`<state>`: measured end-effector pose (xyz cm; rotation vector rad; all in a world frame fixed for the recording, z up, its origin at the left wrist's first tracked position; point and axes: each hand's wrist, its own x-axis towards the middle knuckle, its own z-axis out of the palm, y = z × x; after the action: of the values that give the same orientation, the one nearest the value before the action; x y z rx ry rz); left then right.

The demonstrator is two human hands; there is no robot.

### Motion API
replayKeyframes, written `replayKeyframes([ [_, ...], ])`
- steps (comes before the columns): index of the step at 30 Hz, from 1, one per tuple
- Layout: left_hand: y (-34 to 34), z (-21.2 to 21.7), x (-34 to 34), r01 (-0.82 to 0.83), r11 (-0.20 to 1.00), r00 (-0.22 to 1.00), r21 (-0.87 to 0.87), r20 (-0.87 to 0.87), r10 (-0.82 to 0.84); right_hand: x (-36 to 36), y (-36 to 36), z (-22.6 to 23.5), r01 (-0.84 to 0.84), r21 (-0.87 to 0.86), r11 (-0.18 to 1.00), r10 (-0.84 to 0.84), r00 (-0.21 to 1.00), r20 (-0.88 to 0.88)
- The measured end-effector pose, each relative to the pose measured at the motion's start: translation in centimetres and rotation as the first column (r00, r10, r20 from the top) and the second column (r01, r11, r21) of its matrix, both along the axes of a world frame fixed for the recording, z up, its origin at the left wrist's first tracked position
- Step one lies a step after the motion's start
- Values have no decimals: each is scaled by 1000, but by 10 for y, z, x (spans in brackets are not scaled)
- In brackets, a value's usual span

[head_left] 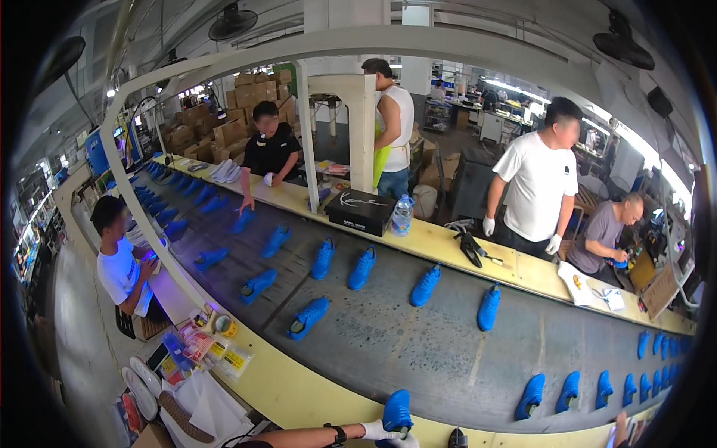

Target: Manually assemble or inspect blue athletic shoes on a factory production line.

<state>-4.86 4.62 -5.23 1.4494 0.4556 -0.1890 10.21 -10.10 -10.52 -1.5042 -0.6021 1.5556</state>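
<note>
At the lower edge, a blue sneaker (397, 409) stands toe up over the cream ledge of the conveyor. My left hand (379, 431), in a white glove and with a dark watch on the wrist, grips its heel end from the left. Below the heel my right hand (406, 441), also white-gloved, closes on the shoe; the picture's edge cuts most of it off. Beyond them, the grey conveyor belt (418, 351) carries many blue sneakers, among them one (308, 318) to the left and another (531, 396) to the right.
A black shoebox (361, 212) and water bottle (402, 216) stand on the far ledge. Co-workers are across the belt and at the left; one reaches to a shoe (243, 219). Another person's hand (621, 428) shows at lower right. Tape, bags and shoes crowd the left; a metal frame (302, 134) arches over.
</note>
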Motion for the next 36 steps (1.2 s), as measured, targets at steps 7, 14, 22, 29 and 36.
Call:
replayKeyframes([
  [7,20,-55,-18,-46,921,930,386,-320,181,-41,8,15,-253,-49,966,255,966,38],
  [14,22,-49,-24,-9,868,891,497,-391,233,-30,-3,-44,-148,-129,980,182,935,304],
  [22,31,-40,-32,-45,883,924,466,-317,214,-28,1,-19,-35,-199,979,63,989,136],
  [29,33,-67,-22,4,877,923,480,-340,182,-25,-4,1,54,-281,958,-45,998,38],
  [36,26,-73,-24,-49,873,919,486,-320,230,-28,-6,7,34,-271,962,-35,999,0],
])
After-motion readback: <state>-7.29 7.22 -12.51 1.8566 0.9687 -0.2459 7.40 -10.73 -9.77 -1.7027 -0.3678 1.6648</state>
